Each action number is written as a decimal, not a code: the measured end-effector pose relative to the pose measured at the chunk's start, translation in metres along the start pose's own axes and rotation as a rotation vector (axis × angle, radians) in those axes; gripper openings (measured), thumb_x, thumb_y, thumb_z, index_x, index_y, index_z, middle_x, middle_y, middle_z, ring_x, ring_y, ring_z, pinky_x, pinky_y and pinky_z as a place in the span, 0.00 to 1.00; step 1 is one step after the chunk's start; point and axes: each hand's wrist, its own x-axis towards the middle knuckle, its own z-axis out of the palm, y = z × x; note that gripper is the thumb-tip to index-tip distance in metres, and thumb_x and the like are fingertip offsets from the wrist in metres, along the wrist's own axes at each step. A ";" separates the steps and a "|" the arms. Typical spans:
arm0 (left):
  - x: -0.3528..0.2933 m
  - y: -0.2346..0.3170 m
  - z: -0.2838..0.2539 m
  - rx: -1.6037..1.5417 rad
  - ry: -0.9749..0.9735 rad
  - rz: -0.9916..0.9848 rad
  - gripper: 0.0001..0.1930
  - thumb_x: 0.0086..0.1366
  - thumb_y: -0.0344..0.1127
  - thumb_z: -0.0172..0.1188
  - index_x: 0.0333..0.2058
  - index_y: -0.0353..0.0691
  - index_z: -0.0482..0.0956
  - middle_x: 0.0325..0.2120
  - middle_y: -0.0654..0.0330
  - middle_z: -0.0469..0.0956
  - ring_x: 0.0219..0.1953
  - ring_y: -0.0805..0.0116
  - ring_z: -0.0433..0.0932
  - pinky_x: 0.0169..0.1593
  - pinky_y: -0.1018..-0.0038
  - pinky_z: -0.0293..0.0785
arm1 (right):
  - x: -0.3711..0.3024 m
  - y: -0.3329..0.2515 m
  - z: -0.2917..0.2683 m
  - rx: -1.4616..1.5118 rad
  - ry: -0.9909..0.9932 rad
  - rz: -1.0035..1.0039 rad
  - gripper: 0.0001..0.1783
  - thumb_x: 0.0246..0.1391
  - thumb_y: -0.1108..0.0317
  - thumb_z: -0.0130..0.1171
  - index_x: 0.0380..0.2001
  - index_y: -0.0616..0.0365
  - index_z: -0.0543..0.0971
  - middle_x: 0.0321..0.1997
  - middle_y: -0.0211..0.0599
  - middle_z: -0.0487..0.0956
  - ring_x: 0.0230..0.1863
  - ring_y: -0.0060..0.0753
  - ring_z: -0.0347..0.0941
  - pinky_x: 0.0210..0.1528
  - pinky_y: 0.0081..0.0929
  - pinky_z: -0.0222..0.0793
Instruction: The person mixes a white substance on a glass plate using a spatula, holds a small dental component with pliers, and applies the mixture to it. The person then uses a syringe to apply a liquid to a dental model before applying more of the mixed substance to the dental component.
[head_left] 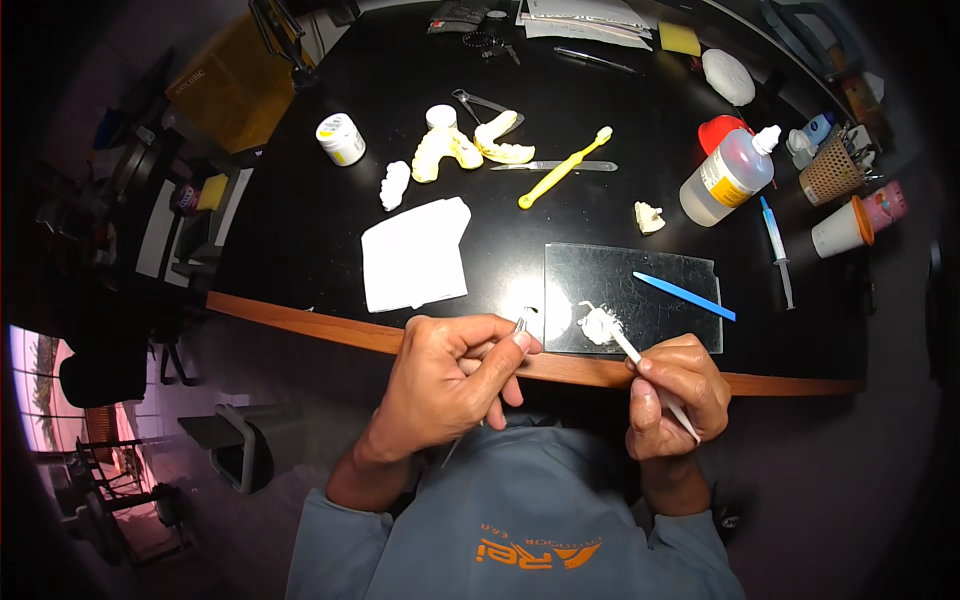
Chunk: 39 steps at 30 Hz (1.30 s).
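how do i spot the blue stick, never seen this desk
On the black desk, find the glass slab by the wooden front edge. The blue stick lies slanted over the slab's right half, one end past its edge. It is blue all along, unlike the white stick in the right hand.

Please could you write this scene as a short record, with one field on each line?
Left hand: pinches a slim metallic tool
Right hand: holds a white stick, its end at the white paste
Glass plate: carries the white paste and a blue stick
Left of plate: white sheet
Farther back: yellow toothbrush, pale dental models
Toward right: squeeze bottle, syringe
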 end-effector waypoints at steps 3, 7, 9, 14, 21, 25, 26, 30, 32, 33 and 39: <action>0.008 0.002 -0.004 -0.031 -0.117 -0.045 0.15 0.79 0.33 0.56 0.39 0.26 0.86 0.14 0.58 0.79 0.10 0.78 0.74 0.15 0.84 0.66 | -0.004 0.001 -0.002 0.007 -0.022 0.031 0.13 0.46 0.78 0.61 0.38 0.67 0.83 0.29 0.43 0.83 0.25 0.35 0.80 0.27 0.29 0.76; 0.016 0.004 -0.016 -0.077 -0.250 -0.160 0.17 0.80 0.35 0.53 0.40 0.26 0.85 0.13 0.58 0.78 0.10 0.79 0.72 0.15 0.83 0.64 | -0.007 -0.005 0.000 -0.077 -0.049 0.040 0.12 0.49 0.78 0.61 0.39 0.67 0.83 0.29 0.43 0.84 0.25 0.36 0.81 0.27 0.28 0.78; 0.019 0.007 -0.021 -0.113 -0.286 -0.184 0.18 0.80 0.35 0.52 0.40 0.26 0.85 0.13 0.58 0.77 0.09 0.79 0.71 0.15 0.83 0.64 | -0.007 -0.006 -0.001 -0.090 -0.074 0.030 0.12 0.50 0.78 0.61 0.40 0.66 0.83 0.29 0.43 0.84 0.25 0.36 0.82 0.27 0.28 0.78; 0.023 0.007 -0.029 -0.151 -0.379 -0.180 0.20 0.81 0.36 0.50 0.39 0.25 0.84 0.12 0.59 0.76 0.09 0.80 0.69 0.15 0.83 0.63 | -0.007 -0.012 0.001 -0.117 -0.110 0.011 0.11 0.52 0.77 0.64 0.40 0.61 0.82 0.32 0.39 0.83 0.29 0.34 0.83 0.26 0.27 0.78; 0.023 0.004 -0.029 -0.147 -0.374 -0.162 0.20 0.82 0.37 0.49 0.39 0.25 0.84 0.11 0.59 0.75 0.09 0.80 0.69 0.14 0.83 0.62 | -0.007 -0.010 0.005 -0.082 -0.095 -0.021 0.15 0.47 0.79 0.69 0.41 0.59 0.85 0.32 0.36 0.83 0.30 0.32 0.84 0.24 0.24 0.77; 0.023 0.005 -0.029 -0.133 -0.365 -0.165 0.21 0.81 0.37 0.49 0.39 0.25 0.84 0.11 0.59 0.75 0.08 0.79 0.69 0.14 0.84 0.62 | -0.005 -0.010 0.005 -0.070 -0.098 -0.034 0.15 0.47 0.79 0.69 0.41 0.59 0.86 0.32 0.35 0.84 0.31 0.32 0.85 0.24 0.24 0.77; 0.023 0.005 -0.029 -0.132 -0.362 -0.164 0.21 0.81 0.37 0.49 0.39 0.25 0.84 0.11 0.59 0.75 0.08 0.79 0.69 0.14 0.84 0.62 | -0.006 -0.009 0.005 -0.069 -0.100 -0.036 0.15 0.47 0.79 0.70 0.41 0.59 0.87 0.33 0.35 0.84 0.31 0.32 0.85 0.24 0.23 0.76; 0.022 0.004 -0.028 -0.122 -0.360 -0.149 0.20 0.81 0.37 0.49 0.38 0.25 0.85 0.12 0.59 0.75 0.09 0.80 0.69 0.14 0.84 0.62 | -0.004 -0.010 0.005 -0.066 -0.109 -0.038 0.15 0.47 0.79 0.70 0.41 0.59 0.87 0.33 0.35 0.84 0.31 0.32 0.85 0.23 0.23 0.75; 0.022 0.003 -0.027 -0.109 -0.355 -0.126 0.19 0.81 0.35 0.50 0.38 0.25 0.85 0.12 0.60 0.75 0.09 0.80 0.70 0.14 0.84 0.62 | -0.006 -0.010 0.004 -0.071 -0.100 -0.037 0.15 0.47 0.79 0.69 0.41 0.58 0.86 0.33 0.35 0.84 0.31 0.32 0.85 0.23 0.22 0.74; 0.022 0.003 -0.026 -0.109 -0.356 -0.127 0.19 0.81 0.35 0.50 0.38 0.25 0.85 0.12 0.60 0.75 0.09 0.80 0.70 0.14 0.84 0.62 | -0.007 -0.010 0.004 -0.074 -0.091 -0.037 0.15 0.46 0.79 0.69 0.41 0.58 0.86 0.33 0.34 0.84 0.30 0.31 0.84 0.22 0.22 0.72; 0.020 0.001 -0.024 -0.044 -0.352 -0.035 0.16 0.79 0.32 0.53 0.39 0.26 0.86 0.12 0.62 0.75 0.10 0.81 0.69 0.15 0.82 0.63 | -0.012 -0.009 0.001 -0.071 -0.073 -0.043 0.15 0.46 0.79 0.69 0.41 0.56 0.85 0.32 0.32 0.84 0.28 0.27 0.81 0.21 0.21 0.67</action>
